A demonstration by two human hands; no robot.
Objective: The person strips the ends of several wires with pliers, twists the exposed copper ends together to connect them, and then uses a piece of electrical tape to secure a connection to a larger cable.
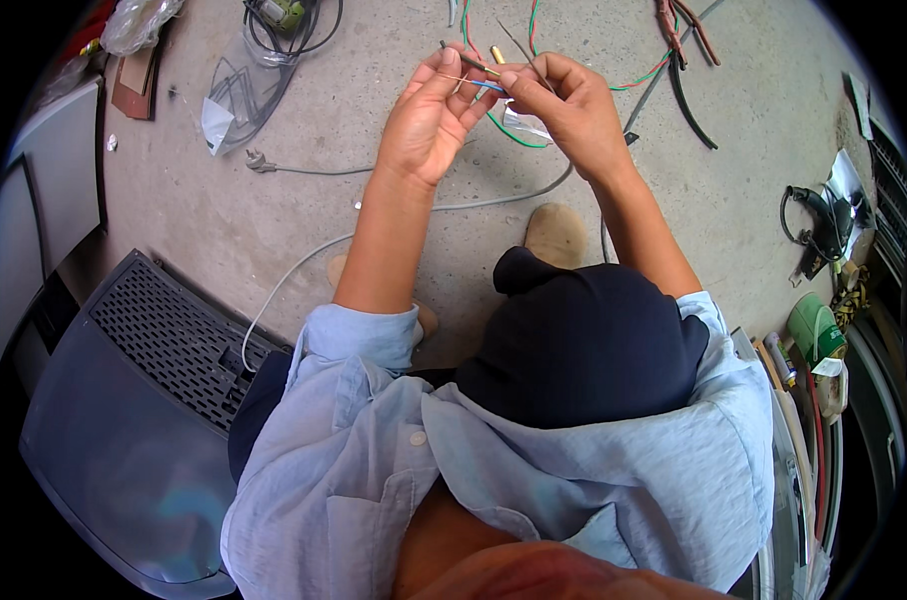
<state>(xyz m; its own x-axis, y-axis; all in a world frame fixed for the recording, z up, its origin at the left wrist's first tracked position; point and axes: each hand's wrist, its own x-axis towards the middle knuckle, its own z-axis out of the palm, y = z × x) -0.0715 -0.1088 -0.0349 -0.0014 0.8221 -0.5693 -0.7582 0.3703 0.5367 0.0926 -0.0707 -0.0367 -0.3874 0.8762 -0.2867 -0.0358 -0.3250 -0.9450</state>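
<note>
My left hand [419,125] is raised over the floor, its thumb and fingers closed on a thin dark rod [464,57] with a brass-coloured end. Facing it, my right hand [574,115] pinches a short blue wire [489,87], whose bare copper strands reach toward my left fingers. A slim dark pointed strip [519,42] sticks up from the right fingers; what it belongs to is hidden. Between the hands shows a small brass-coloured piece [498,55]. Just beneath them are a green wire [514,134] and a silvery wrapper [526,122].
A grey cable [504,200] and a plug [261,162] lie on the concrete floor. Red and green twisted wires [642,80] and a black cable [692,110] are farther right. A dark perforated panel [174,345] stands at left, a green can [816,328] at right.
</note>
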